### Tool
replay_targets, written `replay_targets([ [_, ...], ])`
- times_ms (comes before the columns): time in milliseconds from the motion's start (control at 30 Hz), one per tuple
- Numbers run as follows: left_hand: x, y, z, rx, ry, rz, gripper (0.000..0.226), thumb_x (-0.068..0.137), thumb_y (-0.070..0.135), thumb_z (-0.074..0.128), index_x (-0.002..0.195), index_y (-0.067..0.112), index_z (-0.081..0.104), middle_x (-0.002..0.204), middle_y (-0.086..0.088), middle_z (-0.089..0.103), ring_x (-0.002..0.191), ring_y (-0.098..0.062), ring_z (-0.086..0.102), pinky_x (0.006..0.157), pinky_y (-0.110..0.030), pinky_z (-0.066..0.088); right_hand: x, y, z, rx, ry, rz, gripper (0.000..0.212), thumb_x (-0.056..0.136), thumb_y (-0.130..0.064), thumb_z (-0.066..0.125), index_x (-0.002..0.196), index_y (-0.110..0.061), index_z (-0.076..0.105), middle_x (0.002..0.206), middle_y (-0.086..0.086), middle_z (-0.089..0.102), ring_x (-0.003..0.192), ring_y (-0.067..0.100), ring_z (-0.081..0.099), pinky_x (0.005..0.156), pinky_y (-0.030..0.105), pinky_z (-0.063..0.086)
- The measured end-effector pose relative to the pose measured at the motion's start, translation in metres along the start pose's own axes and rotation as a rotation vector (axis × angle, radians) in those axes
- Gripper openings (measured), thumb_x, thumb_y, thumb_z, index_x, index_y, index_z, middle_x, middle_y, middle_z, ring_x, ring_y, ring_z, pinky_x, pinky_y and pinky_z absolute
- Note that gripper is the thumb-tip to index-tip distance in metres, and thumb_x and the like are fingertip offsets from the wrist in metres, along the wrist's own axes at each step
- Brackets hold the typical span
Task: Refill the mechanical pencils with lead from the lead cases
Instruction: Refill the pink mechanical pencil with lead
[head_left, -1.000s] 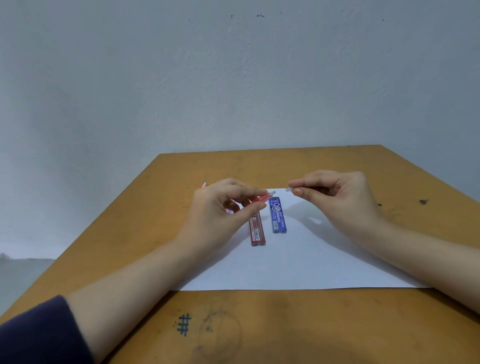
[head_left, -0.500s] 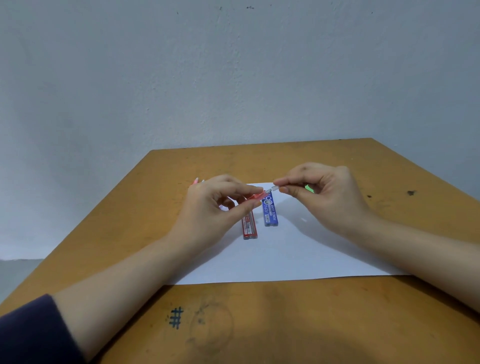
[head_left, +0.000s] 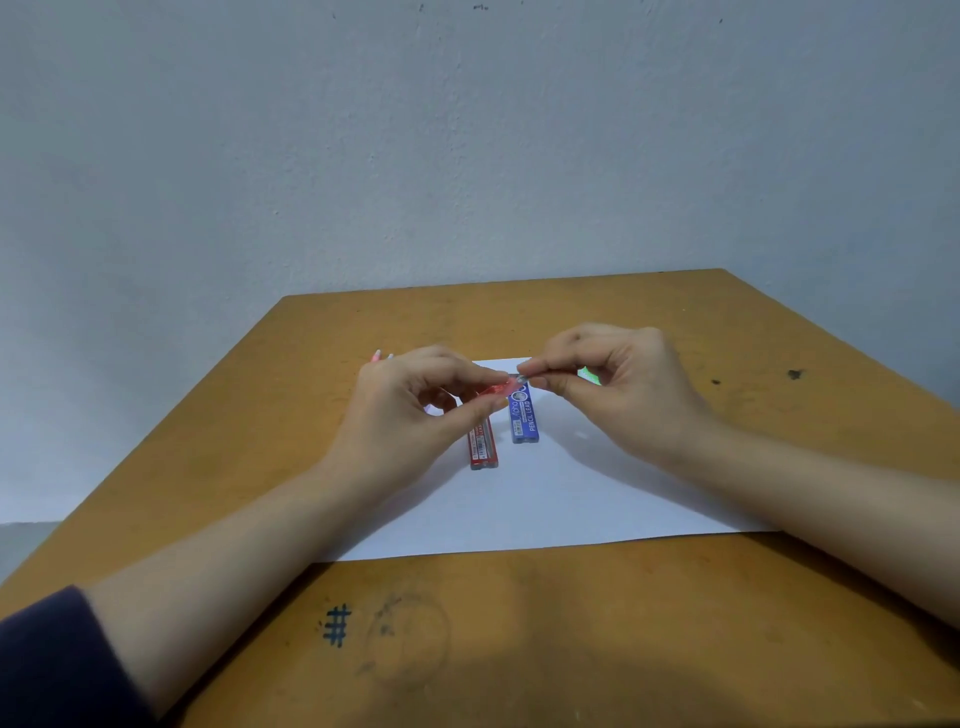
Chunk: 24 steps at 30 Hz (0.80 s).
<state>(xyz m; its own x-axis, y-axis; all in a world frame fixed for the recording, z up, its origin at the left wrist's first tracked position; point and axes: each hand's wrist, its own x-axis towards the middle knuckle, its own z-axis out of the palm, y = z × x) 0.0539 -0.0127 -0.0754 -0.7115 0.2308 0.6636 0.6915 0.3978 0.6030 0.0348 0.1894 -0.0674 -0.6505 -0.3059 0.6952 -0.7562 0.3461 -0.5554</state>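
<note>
Right hand (head_left: 623, 395) has closed in; its pinched small pale piece (head_left: 522, 375), perhaps the cap, meets red translucent mechanical pencil (head_left: 501, 388) gripped by left hand (head_left: 410, 410) | recapping likely | red lead case (head_left: 483, 447), blue lead case (head_left: 525, 421) lie on white paper sheet (head_left: 571, 499).

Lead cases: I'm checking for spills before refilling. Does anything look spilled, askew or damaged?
Nothing stands out. The red lead case and blue lead case lie side by side on the white paper, apart, no loose lead visible. The table bears dark ink marks.
</note>
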Motion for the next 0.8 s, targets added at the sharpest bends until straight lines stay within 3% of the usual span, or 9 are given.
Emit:
replay_targets([
  [100, -0.001, 0.000, 0.001, -0.024, 0.002, 0.008, 0.017, 0.074, 0.041, 0.069, 0.087, 0.030, 0.074, 0.081, 0.008, 0.069, 0.070, -0.016, 0.062, 0.067, -0.037, 0.051, -0.002, -0.003, 0.000, 0.034, -0.031, 0.037, 0.014, 0.078, -0.003, 0.071, 0.090, -0.010, 0.076, 0.081, 0.001, 0.070, 0.076, 0.011, 0.064, 0.070, 0.015, 0.045],
  [233, -0.002, -0.001, 0.002, -0.052, 0.026, -0.011, 0.009, 0.071, 0.030, 0.078, 0.071, 0.025, 0.071, 0.080, 0.007, 0.068, 0.071, -0.019, 0.064, 0.072, -0.041, 0.053, -0.002, -0.009, 0.002, 0.172, -0.037, 0.192, 0.020, 0.078, 0.002, 0.072, 0.091, -0.012, 0.074, 0.079, -0.004, 0.070, 0.074, 0.000, 0.063, 0.069, 0.009, 0.044],
  [333, -0.002, 0.002, 0.003, -0.048, 0.048, -0.001, 0.007, 0.072, 0.020, 0.075, 0.073, 0.020, 0.069, 0.080, 0.005, 0.068, 0.071, -0.017, 0.064, 0.066, -0.040, 0.054, -0.002, -0.014, 0.006, 0.426, -0.012, 0.406, 0.020, 0.078, -0.002, 0.072, 0.092, -0.016, 0.073, 0.075, -0.006, 0.070, 0.069, -0.001, 0.063, 0.070, 0.011, 0.046],
  [500, -0.002, 0.007, 0.003, -0.030, 0.048, -0.057, 0.010, 0.075, 0.020, 0.076, 0.084, 0.018, 0.073, 0.080, 0.008, 0.070, 0.071, -0.013, 0.066, 0.068, -0.037, 0.056, -0.003, -0.018, 0.013, 0.480, 0.019, 0.542, 0.010, 0.082, -0.003, 0.068, 0.087, -0.011, 0.072, 0.068, -0.006, 0.070, 0.061, -0.001, 0.059, 0.061, 0.011, 0.046],
  [667, -0.003, 0.010, -0.001, 0.039, -0.010, -0.232, 0.019, 0.080, 0.018, 0.075, 0.091, 0.033, 0.073, 0.073, 0.006, 0.074, 0.064, -0.015, 0.068, 0.072, -0.044, 0.057, 0.009, -0.016, 0.003, 0.963, 0.225, 0.770, 0.012, 0.095, -0.003, 0.048, 0.090, -0.003, 0.059, 0.078, 0.015, 0.069, 0.067, 0.019, 0.067, 0.061, 0.025, 0.057],
  [733, -0.004, 0.013, -0.001, 0.053, -0.035, -0.273, 0.017, 0.081, 0.018, 0.074, 0.089, 0.033, 0.073, 0.070, 0.009, 0.073, 0.061, -0.009, 0.068, 0.076, -0.040, 0.057, 0.011, -0.014, -0.001, 1.098, 0.212, 0.821, 0.014, 0.098, -0.009, 0.043, 0.092, -0.007, 0.056, 0.083, 0.016, 0.071, 0.074, 0.023, 0.070, 0.066, 0.035, 0.060],
  [800, -0.004, 0.021, 0.002, -0.013, -0.050, -0.324, 0.018, 0.082, 0.012, 0.073, 0.088, 0.029, 0.073, 0.068, 0.005, 0.073, 0.058, -0.010, 0.068, 0.072, -0.032, 0.057, 0.014, -0.013, -0.001, 1.175, 0.175, 0.846, 0.017, 0.101, -0.014, 0.039, 0.093, -0.012, 0.054, 0.082, 0.014, 0.071, 0.076, 0.025, 0.071, 0.073, 0.043, 0.058],
])
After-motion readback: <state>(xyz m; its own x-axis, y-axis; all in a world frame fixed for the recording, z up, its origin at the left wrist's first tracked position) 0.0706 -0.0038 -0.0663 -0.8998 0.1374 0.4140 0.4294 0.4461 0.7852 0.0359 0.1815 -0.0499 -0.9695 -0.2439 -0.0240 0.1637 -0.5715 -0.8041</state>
